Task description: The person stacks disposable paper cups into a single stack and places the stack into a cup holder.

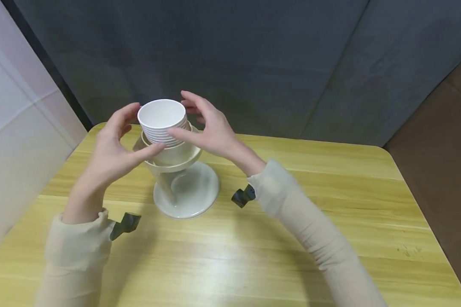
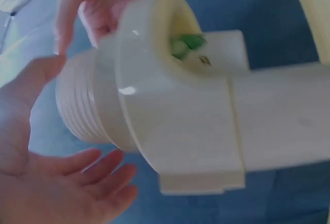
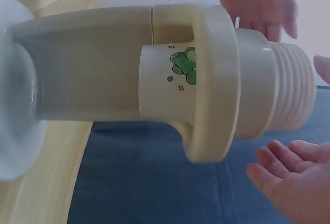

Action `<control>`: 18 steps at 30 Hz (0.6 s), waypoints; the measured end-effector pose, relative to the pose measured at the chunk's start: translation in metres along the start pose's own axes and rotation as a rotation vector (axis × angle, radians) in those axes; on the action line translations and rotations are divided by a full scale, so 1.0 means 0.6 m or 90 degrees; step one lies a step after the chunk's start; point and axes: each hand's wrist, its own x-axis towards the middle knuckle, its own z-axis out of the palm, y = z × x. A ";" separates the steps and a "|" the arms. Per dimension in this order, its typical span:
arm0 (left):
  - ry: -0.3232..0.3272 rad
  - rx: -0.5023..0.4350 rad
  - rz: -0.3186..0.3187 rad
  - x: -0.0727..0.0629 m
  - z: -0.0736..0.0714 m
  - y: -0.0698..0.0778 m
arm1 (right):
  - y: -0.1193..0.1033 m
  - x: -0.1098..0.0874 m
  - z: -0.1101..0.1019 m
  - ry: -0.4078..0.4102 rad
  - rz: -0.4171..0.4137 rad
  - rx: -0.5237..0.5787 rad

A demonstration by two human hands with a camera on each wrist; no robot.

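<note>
A stack of nested white cups [image 1: 162,114] stands upright in the cream ring holder [image 1: 173,166], its rims layered above the collar. Below the ring, the lowest cup [image 3: 162,82] shows a green cartoon print in the right wrist view. My left hand [image 1: 115,145] curves around the stack's left side, fingers spread and thumb close to the front. On the opposite side my right hand [image 1: 211,128] has its fingers extended behind the rims and its thumb across the front. Both wrist views show relaxed fingers, with a gap between the right fingers and the cups.
The holder's round white base [image 1: 199,192] rests on the wooden table [image 1: 230,256], near its back left. A dark grey cloth [image 1: 230,64] hangs behind the table, with a white cloth [image 1: 23,106] at left. Black camera mounts [image 1: 128,222] stick out from both wrists.
</note>
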 end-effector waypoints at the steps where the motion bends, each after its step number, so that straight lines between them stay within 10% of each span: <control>1: 0.031 -0.001 0.014 -0.002 0.002 0.005 | 0.002 -0.007 -0.003 0.017 -0.001 0.001; 12: 0.330 -0.047 0.272 -0.021 0.072 0.066 | 0.028 -0.096 -0.050 0.118 0.002 -0.026; 18: 0.293 -0.083 0.411 -0.039 0.149 0.084 | 0.053 -0.164 -0.071 0.153 0.010 -0.061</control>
